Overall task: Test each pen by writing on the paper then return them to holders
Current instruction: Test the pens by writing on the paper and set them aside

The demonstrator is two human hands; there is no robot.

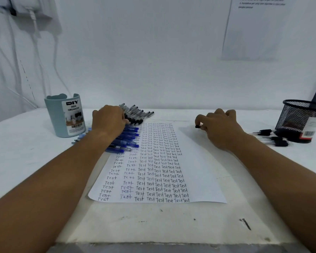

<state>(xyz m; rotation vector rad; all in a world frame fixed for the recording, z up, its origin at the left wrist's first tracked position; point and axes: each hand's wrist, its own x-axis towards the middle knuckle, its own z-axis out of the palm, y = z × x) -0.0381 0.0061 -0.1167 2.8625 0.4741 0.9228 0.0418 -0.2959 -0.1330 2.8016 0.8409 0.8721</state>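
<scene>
Left hand (109, 121) curled over pens (135, 114), long axes running left-right, caps rightward, beside the paper (199, 161). Right hand (219, 126) pinching a black cap (197, 126).

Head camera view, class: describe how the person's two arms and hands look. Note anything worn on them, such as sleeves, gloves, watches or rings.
Both forearms are bare from the frame's lower edge up to the wrists; no sleeve shows. The left hand and right hand wear no gloves. No watch, bracelet or strap shows on either wrist, and no ring shows on the fingers in view. No markings or bandages show on either arm.
</scene>
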